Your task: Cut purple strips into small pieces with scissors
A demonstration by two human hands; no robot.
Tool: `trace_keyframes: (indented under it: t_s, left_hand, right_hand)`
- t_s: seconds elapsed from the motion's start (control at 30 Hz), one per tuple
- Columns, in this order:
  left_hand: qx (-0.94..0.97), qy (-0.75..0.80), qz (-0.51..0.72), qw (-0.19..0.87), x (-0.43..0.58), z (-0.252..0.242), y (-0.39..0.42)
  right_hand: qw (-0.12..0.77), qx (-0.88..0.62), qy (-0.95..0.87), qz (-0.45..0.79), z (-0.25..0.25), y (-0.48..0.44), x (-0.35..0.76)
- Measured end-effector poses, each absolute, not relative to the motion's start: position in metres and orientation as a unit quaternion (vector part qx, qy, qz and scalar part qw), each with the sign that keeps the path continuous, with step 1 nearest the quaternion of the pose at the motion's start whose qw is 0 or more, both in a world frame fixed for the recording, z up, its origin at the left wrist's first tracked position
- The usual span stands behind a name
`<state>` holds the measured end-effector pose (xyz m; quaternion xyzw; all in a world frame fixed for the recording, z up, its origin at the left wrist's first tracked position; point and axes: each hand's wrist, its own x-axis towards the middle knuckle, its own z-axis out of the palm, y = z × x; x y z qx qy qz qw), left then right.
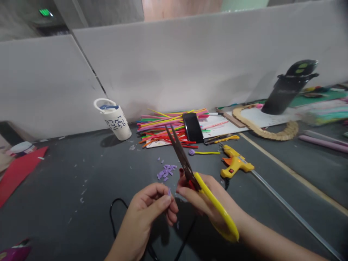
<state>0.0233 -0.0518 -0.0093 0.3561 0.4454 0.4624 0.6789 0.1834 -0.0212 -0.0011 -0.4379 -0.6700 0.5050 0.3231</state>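
Note:
My left hand (150, 206) is closed, thumb against forefinger, pinching a small purple piece (169, 192). In my right hand (209, 192) is a pair of scissors (181, 152) with yellow handles, its dark blades pointing up and a little to the left, slightly parted at the tips. Just beyond my hands lies a loose heap of small purple cut pieces (166, 172) on the dark tabletop. Past the scissors rests a yellow-green stem with a purple flower head (191, 152) at its left end.
A yellow glue gun (235, 162) with a long clear glue stick lies on the right. Behind are colourful pipe cleaners (163, 125), a black phone (193, 127), a white cup (116, 123), a curved cardboard piece (261, 130) and a black bottle (285, 88). Red sheet (21, 174) at left.

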Motion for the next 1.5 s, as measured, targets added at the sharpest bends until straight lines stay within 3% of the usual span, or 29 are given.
trace_keyframes:
  t_s: [0.13,0.57,0.8,1.0,1.5]
  left_hand:
    - [0.366,0.445,0.41,0.707,0.025,-0.016,-0.053]
    - [0.376,0.477,0.394,0.689,0.032,-0.016,-0.052]
    - [0.399,0.475,0.384,0.684,0.027,-0.02,-0.052]
    - [0.428,0.529,0.418,0.602,0.028,-0.016,-0.05]
    - [0.402,0.556,0.367,0.628,0.033,-0.016,-0.048]
  right_hand:
    - [0.305,-0.418,-0.617,0.593,0.005,-0.019,0.186]
    - [0.283,-0.427,-0.645,0.567,-0.006,-0.018,0.186]
    - [0.23,-0.424,-0.615,0.624,0.002,-0.015,0.186]
    - [0.256,-0.435,-0.68,0.532,-0.009,-0.017,0.184]
    - [0.243,-0.46,-0.728,0.447,-0.013,-0.018,0.18]
